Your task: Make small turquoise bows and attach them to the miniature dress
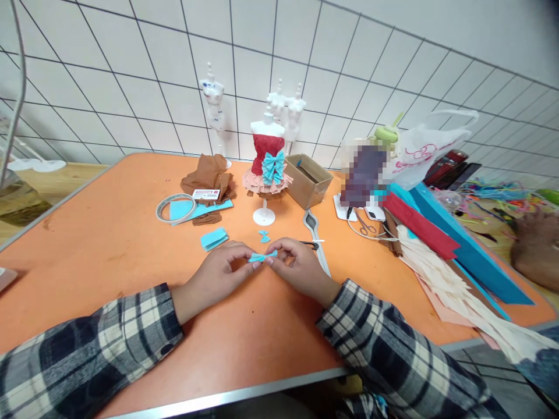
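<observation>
Between my two hands is a small strip of light blue crepe paper, pleated and pinched at both ends. My left hand grips its left end between thumb and fingers; my right hand pinches the right end. Just beyond lies a tiny blue paper bow. A folded blue paper piece rests beside my left hand. Farther back stands a small dress form with a red paper bodice, a pink ruffled skirt and a large blue bow at the waist.
Left of the form are brown crepe paper and a tape roll. A cardboard box, scissors and a grey strap-like tool lie right. Paper sheets cover the right side. Another person's hand shows at far right.
</observation>
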Demonstrator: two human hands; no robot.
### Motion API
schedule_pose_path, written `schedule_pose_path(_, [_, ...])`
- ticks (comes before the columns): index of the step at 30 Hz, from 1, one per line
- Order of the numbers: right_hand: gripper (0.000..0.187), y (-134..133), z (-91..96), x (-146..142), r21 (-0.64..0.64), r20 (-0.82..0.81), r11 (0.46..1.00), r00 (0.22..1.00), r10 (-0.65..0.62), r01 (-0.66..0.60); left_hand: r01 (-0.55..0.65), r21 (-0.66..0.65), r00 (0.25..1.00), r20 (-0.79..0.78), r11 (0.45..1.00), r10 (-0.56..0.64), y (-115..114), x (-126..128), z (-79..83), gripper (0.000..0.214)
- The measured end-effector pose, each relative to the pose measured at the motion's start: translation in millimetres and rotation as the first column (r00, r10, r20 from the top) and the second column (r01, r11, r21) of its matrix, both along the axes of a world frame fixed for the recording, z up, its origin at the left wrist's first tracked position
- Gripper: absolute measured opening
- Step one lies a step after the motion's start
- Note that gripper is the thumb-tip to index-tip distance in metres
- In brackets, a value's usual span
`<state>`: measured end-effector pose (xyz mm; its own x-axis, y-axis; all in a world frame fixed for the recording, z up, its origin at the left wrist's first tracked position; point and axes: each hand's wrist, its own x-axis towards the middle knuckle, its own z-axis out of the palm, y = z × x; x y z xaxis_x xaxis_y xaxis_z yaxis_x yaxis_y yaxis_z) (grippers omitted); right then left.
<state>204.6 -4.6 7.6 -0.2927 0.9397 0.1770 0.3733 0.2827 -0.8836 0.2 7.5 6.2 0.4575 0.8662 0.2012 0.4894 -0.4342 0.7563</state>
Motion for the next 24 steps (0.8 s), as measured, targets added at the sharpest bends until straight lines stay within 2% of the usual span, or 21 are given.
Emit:
schedule_pose_path(3, [0.041,0.0,1.2,0.6,-0.263,-0.173,0.963,0.985,0.005,-0.051,-0.011,-0.061,1.000,0.016,0.998,0.012,0.9,-0.2,0.5,0.027])
schedule_pose_path(5, [0.040,1.0,1.8,0.9,-0.337,-0.211,0.941,0.977,-0.031,-0.043,-0.017,-0.083,1.000,0.015,0.996,0.019,0.8,-0.2,1.2,0.028])
schedule_pose_path(8, [0.024,3.1,1.0,0.2,-0.341,-0.223,0.940,0.972,-0.077,-0.004,-0.037,-0.104,0.999,0.006,0.994,0.038,1.2,-1.0,0.1,0.031])
schedule_pose_path(11, [0.020,4.0,-2.1,-1.7,-0.311,-0.218,0.950,0.974,-0.061,-0.010,-0.059,-0.086,0.997,0.049,0.995,0.064,2.6,-2.1,-3.0,0.036])
schedule_pose_path(15, [0.020,1.7,-5.4,-3.8,-0.295,-0.174,0.955,0.985,-0.013,-0.040,0.045,-0.037,0.998,0.036,0.998,-0.044,3.1,-0.7,-3.4,0.028])
schedule_pose_path(17, [0.029,-0.5,-5.5,-3.5,-0.252,-0.164,0.967,0.986,-0.007,-0.035,0.057,-0.049,0.997,0.047,0.997,-0.055,2.4,0.6,-1.4,0.027])
schedule_pose_path(20, [0.061,-2.9,-4.8,-2.2,-0.032,-0.112,0.998,0.992,0.052,-0.056,0.040,-0.113,0.995,0.099,0.993,-0.028,1.1,1.1,2.2,0.027])
schedule_pose_path(21, [0.060,-3.2,-4.5,-1.9,0.057,-0.062,0.995,0.995,0.084,-0.080,0.046,-0.135,0.993,0.115,0.990,-0.031,0.8,0.9,3.1,0.027])
schedule_pose_path(24, [0.025,-2.8,-3.8,-1.5,0.243,0.089,0.962,0.990,0.109,-0.128,0.110,-0.206,0.983,0.168,0.972,-0.076,0.9,-0.1,4.0,0.027])
